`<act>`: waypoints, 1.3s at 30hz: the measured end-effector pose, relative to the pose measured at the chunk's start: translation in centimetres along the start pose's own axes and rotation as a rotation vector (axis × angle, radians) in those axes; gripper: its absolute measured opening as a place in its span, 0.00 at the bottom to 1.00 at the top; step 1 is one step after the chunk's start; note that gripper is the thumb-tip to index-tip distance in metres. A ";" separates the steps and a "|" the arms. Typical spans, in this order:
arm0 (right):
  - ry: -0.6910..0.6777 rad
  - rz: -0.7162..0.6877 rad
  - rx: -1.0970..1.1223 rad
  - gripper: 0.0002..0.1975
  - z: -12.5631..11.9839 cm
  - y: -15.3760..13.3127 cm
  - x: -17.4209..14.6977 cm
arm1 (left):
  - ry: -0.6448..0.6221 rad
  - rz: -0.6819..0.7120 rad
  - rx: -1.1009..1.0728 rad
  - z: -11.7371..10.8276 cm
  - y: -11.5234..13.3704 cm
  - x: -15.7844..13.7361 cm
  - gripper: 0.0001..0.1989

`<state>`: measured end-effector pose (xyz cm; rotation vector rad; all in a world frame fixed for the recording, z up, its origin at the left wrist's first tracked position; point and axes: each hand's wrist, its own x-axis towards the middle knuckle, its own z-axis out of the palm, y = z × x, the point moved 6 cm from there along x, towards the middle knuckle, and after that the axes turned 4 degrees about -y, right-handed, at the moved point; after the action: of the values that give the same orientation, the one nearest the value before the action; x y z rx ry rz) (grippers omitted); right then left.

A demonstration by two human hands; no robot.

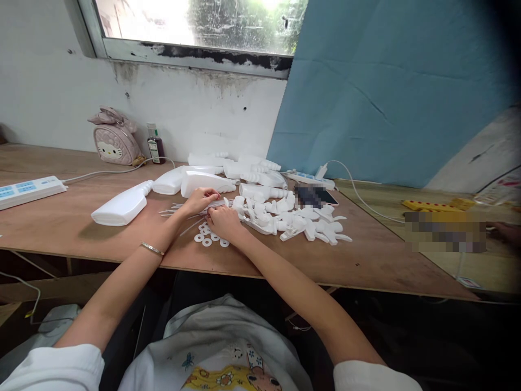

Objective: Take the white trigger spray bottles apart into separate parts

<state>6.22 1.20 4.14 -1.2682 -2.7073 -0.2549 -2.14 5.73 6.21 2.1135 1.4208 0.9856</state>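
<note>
My left hand is over a bunch of thin white tubes, its fingers curled together; what they pinch, if anything, is hidden. Close beside it, my right hand rests low with its fingers bent inward at the tubes' right ends; I cannot make out what is in them. White ring washers lie just below the right hand. To its right spreads a pile of white spray trigger heads. White plastic bottles lie on their sides behind the hands, and another bottle lies farther left.
A pink bag and a small dark bottle stand by the wall. A power strip lies at left, another behind a phone. Yellow items and part of a person's hand are at far right.
</note>
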 end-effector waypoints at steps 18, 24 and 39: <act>0.240 0.281 -0.176 0.13 -5.3 6.9 -9.1 | -0.007 0.243 0.293 -3.1 7.4 -7.8 0.14; 0.225 0.321 -0.197 0.17 -3.2 7.6 -10.9 | -0.068 0.225 0.491 0.0 6.1 -13.3 0.13; 0.651 0.110 0.232 0.14 -3.5 4.6 -14.2 | -0.146 0.380 0.525 2.7 6.1 -17.1 0.11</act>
<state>18.90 -7.25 5.13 -1.0333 -2.0429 -0.2725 -0.29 -12.23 2.86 2.8516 1.3351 0.5982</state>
